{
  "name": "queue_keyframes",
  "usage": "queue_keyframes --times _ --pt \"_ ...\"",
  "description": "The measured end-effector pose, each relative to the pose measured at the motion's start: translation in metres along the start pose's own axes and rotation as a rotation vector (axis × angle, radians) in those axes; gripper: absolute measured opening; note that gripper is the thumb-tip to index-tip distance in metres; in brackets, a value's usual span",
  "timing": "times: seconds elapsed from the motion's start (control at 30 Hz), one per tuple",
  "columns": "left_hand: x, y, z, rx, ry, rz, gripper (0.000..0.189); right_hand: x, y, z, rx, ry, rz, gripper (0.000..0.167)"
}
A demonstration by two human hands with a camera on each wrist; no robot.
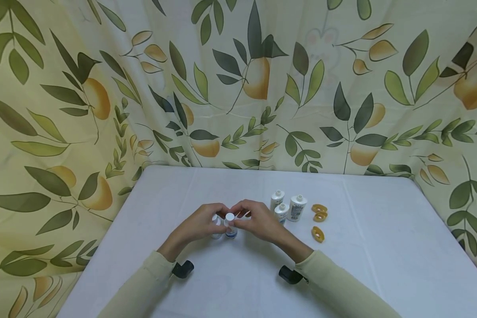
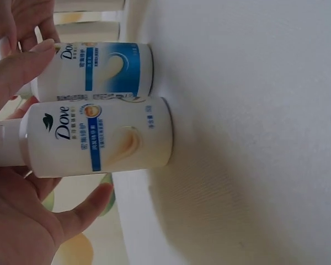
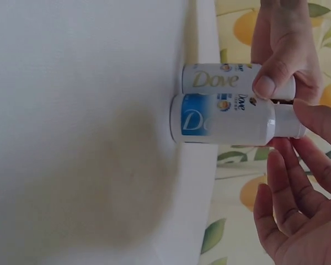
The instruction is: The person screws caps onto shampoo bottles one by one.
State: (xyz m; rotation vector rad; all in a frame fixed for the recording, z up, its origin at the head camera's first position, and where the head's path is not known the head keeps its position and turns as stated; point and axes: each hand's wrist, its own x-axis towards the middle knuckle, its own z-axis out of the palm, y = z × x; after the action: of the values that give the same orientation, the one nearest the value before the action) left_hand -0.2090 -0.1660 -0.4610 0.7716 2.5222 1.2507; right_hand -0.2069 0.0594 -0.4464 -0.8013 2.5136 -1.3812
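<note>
Two small Dove bottles stand side by side, touching, on the white table. One is white with a cream swirl [image 2: 127, 144]; the other is white with a blue lower part [image 3: 196, 118]. My left hand [image 1: 206, 219] is around the upper part of the pair, its thumb laid across their shoulders in the right wrist view. My right hand [image 1: 258, 219] pinches the white cap [image 3: 287, 121] of the blue-and-white bottle between thumb and fingers. The cream-swirl bottle's cap [image 2: 8, 143] is also on.
Several more white bottles stand right of my hands: a back one [image 1: 277, 198], a front one [image 1: 281, 212] and a larger one [image 1: 297, 207]. Beyond them lie three golden-brown rings, the nearest ring [image 1: 317, 234] apart from the others. A leaf-patterned curtain [image 1: 238, 110] hangs behind the table.
</note>
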Motion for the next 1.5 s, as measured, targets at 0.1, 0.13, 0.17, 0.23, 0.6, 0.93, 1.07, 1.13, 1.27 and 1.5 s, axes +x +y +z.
queue_keyframes --times 0.1,0.13,0.17,0.23,0.6,0.93,1.07,1.13,1.27,1.5 --pt "0.001 0.003 -0.002 0.006 0.0 0.004 0.033 0.0 -0.003 -0.005 -0.017 -0.007 -0.014 0.024" --pt "0.001 0.004 -0.002 0.012 0.002 0.005 0.034 0.0 -0.005 -0.007 -0.024 -0.009 -0.019 0.024" --pt "0.002 0.005 -0.003 0.016 0.006 0.006 0.035 -0.001 -0.007 -0.01 -0.032 -0.01 -0.025 0.025" --pt "0.002 0.008 -0.004 0.038 0.021 0.005 0.038 -0.002 -0.011 -0.016 -0.052 -0.013 -0.041 0.025" --pt "0.012 0.03 -0.008 0.079 0.135 0.117 0.059 -0.016 -0.024 -0.045 -0.134 -0.039 -0.096 0.024" --pt "0.025 0.054 -0.002 0.048 0.186 0.204 0.061 -0.038 -0.025 -0.074 -0.159 0.022 -0.071 0.025" --pt "0.032 0.061 0.005 0.028 0.202 0.221 0.059 -0.048 -0.024 -0.085 -0.135 0.048 -0.024 0.024" --pt "0.036 0.064 0.008 0.029 0.208 0.225 0.059 -0.052 -0.023 -0.091 -0.128 0.06 -0.011 0.023" --pt "0.041 0.07 0.015 0.017 0.216 0.228 0.058 -0.061 -0.019 -0.1 -0.13 0.089 0.0 0.022" --pt "0.047 0.077 0.028 0.002 0.257 0.243 0.052 -0.076 -0.012 -0.114 -0.189 0.143 0.056 0.019"
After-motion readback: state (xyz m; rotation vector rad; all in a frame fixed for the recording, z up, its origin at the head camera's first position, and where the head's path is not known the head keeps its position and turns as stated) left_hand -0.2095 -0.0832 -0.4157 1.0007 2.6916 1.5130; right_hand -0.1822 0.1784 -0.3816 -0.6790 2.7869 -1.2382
